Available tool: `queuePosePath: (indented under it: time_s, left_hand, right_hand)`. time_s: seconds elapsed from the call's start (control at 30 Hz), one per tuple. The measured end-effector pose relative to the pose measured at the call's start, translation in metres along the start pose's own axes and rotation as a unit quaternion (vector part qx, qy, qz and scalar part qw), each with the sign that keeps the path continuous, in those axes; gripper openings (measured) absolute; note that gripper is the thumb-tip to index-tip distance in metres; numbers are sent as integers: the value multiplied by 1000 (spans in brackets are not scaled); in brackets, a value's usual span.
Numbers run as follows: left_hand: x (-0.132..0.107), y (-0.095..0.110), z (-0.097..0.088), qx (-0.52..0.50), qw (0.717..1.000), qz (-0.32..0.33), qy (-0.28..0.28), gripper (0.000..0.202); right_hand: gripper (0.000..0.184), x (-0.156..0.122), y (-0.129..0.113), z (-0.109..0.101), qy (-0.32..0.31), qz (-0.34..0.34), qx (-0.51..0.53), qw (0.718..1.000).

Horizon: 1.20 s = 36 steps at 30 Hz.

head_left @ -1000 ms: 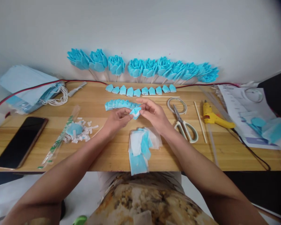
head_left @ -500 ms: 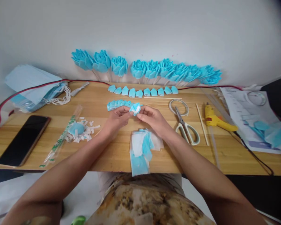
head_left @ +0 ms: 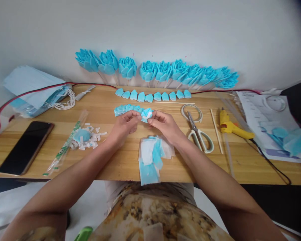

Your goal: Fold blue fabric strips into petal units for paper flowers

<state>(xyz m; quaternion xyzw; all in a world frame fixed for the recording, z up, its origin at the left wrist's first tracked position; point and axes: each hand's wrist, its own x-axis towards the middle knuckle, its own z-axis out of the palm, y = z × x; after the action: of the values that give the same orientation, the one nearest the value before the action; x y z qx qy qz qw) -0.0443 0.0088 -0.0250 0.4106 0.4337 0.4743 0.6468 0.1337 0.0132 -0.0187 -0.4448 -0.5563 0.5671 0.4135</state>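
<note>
Between my hands is a small folded blue petal [head_left: 145, 114] with a white patch on it, held above the table. My left hand [head_left: 126, 125] pinches its left edge, and my right hand [head_left: 164, 124] pinches its right edge. Just behind my left hand lies a row of overlapping folded petals [head_left: 126, 109]. Farther back, several pointed blue petals [head_left: 141, 97] are lined up side by side. Closer to me, below my hands, loose blue and white fabric pieces [head_left: 150, 159] overhang the table's front edge.
Blue flowers on sticks [head_left: 148, 71] lean along the wall. To the right are scissors [head_left: 199, 134], a tape roll [head_left: 192, 113] and a yellow glue gun [head_left: 233, 125]. At left lie a phone [head_left: 26, 147], white scraps [head_left: 86, 139] and a stack of blue masks [head_left: 36, 88].
The petal between my fingers has shifted slightly to the right and turned a little, and my left fingertips have moved along its edge. The view has tilted slightly.
</note>
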Motion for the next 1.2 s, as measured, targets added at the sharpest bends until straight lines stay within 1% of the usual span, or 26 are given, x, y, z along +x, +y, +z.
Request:
queuePosePath:
  time_s: [0.1, 0.2, 0.33, 0.4, 0.5, 0.63, 0.77, 0.9, 0.97, 1.2]
  left_hand:
    - [0, 1, 1, 12, 1000, -5, 12, 30]
    - [0, 1, 1, 19, 1000, -2, 16, 30]
    - [2, 0, 0, 30, 999, 10, 14, 29]
    - [1, 0, 0, 40, 999, 10, 15, 28]
    - [0, 1, 2, 51, 999, 11, 8, 28]
    - [-2, 3, 4, 62, 998, 13, 4, 31]
    - [-3, 4, 4, 91, 996, -1, -24, 38]
    - [-4, 4, 3, 95, 994, 3, -53, 32]
    - [-4, 5, 3, 100, 993, 8, -58, 30]
    - [-6, 7, 5, 152, 987, 7, -57, 28]
  right_hand:
    - [19, -1, 0, -1, -2, 3, -8, 1000]
    - [14, -1, -1, -3, -14, 6, 14, 1000]
    - [20, -1, -3, -4, -9, 12, 50, 999]
    - [22, -1, -4, -3, -1, 3, 33, 999]
    - [19, -1, -5, -2, 8, -19, -4, 1000]
    - [21, -1, -3, 0, 4, -22, -13, 1000]
    - [22, -2, -3, 2, -1, -19, -9, 1000]
    - [20, -3, -3, 2, 0, -16, -27, 1000]
    - [19, -3, -4, -1, 2, -19, -37, 999]
    - [18, 0, -7, -11, 9, -22, -23, 999]
